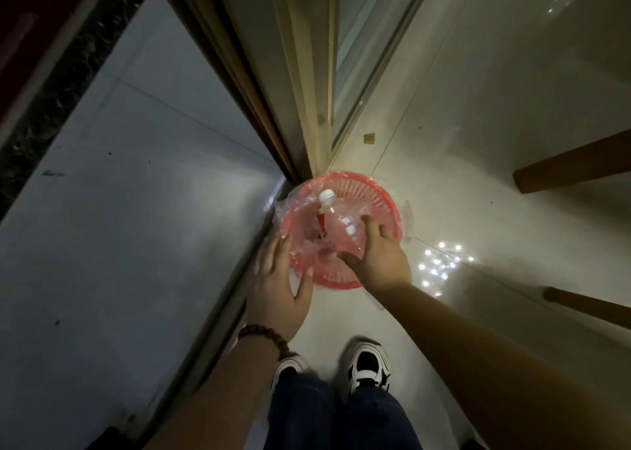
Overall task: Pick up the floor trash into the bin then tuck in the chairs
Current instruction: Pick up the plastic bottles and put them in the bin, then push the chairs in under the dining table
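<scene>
A red mesh bin [368, 190] with a clear plastic liner stands on the floor against a door frame. A clear plastic bottle [338, 224] with a white cap lies tilted inside it. My right hand [379, 255] is over the bin's near right side with spread fingers touching the bottle's lower end. My left hand [276, 282] is open at the bin's left rim, fingers straight, thumb near the liner. A small brown scrap [369, 138] lies on the floor beyond the bin.
Two wooden chair legs [573, 162] [587, 304] stand at the right. A door frame and sliding track [297, 108] run up from the bin. My two shoes [367, 364] are just behind the bin. Light tiled floor [478, 125] spreads to the right.
</scene>
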Tool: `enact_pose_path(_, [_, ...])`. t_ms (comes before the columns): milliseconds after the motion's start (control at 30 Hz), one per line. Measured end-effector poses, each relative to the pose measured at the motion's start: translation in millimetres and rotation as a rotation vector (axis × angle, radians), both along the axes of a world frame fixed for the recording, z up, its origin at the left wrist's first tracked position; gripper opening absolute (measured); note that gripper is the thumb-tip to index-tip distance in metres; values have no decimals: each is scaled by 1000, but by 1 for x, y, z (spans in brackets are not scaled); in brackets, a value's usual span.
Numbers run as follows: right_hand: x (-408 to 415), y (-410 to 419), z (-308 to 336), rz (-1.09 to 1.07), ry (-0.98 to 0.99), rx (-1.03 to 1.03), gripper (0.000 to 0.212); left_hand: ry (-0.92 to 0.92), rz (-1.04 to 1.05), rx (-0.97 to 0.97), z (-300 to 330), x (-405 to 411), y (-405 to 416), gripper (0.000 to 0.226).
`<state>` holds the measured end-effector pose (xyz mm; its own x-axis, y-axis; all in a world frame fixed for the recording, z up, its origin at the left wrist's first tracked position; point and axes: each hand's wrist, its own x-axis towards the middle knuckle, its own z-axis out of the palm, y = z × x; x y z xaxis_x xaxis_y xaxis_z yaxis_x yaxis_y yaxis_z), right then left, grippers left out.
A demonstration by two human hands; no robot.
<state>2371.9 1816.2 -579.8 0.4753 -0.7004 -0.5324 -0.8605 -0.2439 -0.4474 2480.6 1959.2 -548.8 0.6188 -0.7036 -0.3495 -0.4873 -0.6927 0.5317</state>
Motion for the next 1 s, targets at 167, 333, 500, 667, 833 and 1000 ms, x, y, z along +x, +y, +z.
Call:
enact_pose_path(167, [32,3,-48,114,138,63,85,-19,-23,48,-13,8,23,76])
enact_pose_path(333, [27,5,-48,168,143,40,94,-27,-11,48,-7,12,25,80])
enact_pose_path(500, [12,8,21,169,15,-88,88,-34,2,63,43,9,15,77])
enact_pose_path(667, [-13,8,140,139,-44,-177,82,-91,-43,52,132,10,1,75])
enact_pose_path(833, [-44,14,285,91,-75,-235,77,-116,-84,3,257,0,-6,74])
enact_pose_path(1000, [-77,38,409,-14,-98,-331,70,-143,-155,-75,367,-28,3,68])
